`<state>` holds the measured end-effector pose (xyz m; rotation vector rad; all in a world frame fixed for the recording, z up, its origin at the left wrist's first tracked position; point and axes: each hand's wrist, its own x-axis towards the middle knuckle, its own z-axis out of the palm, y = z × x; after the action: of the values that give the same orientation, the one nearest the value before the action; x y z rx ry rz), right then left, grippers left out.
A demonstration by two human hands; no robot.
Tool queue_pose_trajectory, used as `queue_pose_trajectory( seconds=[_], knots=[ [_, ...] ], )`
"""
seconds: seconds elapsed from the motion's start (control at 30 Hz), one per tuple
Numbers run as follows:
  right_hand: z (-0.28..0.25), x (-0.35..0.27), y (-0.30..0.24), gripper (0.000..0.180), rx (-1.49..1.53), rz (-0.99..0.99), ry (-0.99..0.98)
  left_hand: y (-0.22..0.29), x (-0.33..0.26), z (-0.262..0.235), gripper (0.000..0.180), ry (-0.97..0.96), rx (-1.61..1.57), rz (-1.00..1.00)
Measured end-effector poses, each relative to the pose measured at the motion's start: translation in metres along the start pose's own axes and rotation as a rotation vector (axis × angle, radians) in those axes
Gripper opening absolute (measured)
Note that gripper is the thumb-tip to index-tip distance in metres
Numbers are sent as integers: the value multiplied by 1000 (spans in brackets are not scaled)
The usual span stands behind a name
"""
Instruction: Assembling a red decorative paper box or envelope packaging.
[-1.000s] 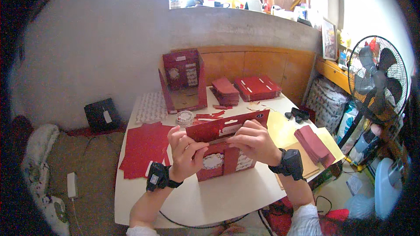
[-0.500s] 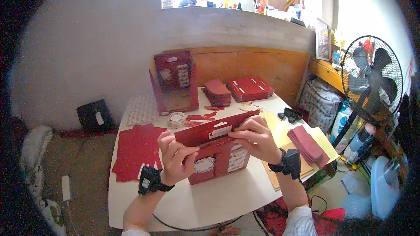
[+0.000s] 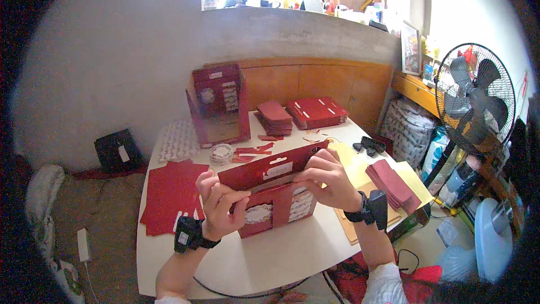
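Hands meet over the white bench (image 3: pixel 315 247): the left hand (image 3: pixel 220 209) has its grip clamped on the near-left end of a red cardboard box (image 3: pixel 270 194), the right hand (image 3: pixel 325 179) clamped on its upper right edge. Left of the box lie flat red sheets (image 3: pixel 169 194); behind it stands an upright red box (image 3: pixel 218 104).

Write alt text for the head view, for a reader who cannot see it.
Both hands, the left hand and the right hand, hold a red cardboard box by its top flap above a white table. Flat red sheets lie to the left, a finished red box stands behind, and a standing fan is at right.
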<state>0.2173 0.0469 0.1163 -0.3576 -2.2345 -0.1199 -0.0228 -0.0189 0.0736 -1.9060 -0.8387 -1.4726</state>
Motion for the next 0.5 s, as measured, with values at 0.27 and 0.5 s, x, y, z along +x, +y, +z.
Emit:
queue_pose_trajectory(
  seconds=[0.27, 0.5],
  knots=[
    [9, 7, -12, 13, 39, -27, 82, -2, -4, 1, 16, -10, 4, -6],
    [13, 12, -20, 10, 20, -38, 93, -1, -2, 1, 14, 10, -20, -33]
  ],
)
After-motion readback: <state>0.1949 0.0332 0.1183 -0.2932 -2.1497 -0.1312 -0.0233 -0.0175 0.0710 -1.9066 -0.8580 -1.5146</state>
